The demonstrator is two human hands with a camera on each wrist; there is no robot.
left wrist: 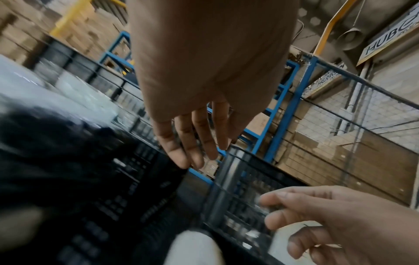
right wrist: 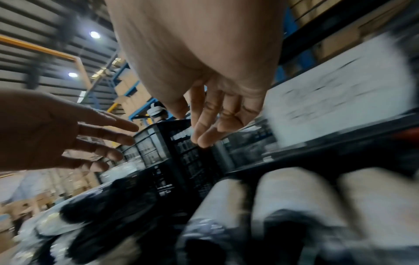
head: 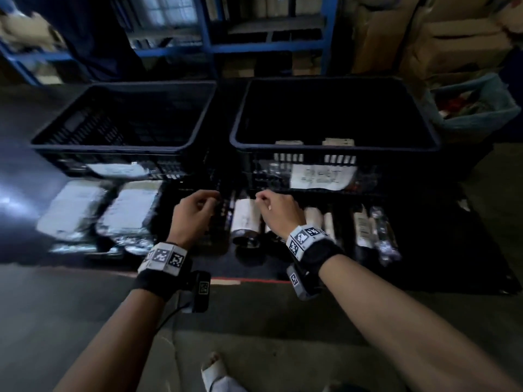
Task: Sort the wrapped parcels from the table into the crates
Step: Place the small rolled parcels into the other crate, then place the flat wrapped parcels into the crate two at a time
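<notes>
Both hands empty, left hand point(head: 195, 212) and right hand point(head: 278, 212) loose over the parcels point(head: 245, 219); looks like mid-reach; next, grab one, pick a crate point(head: 334, 148).

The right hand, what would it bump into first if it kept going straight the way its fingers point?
Probably the front wall of the right crate. The right hand hovers empty over the rolled parcels, fingers aimed at the crate just ahead. Depth is blurry, so that is a guess.

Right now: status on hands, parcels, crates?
Left hand and right hand open, empty, above the table. Cylindrical paper-wrapped parcel between them, untouched. Two black plastic crates behind; nothing blocking.
</notes>
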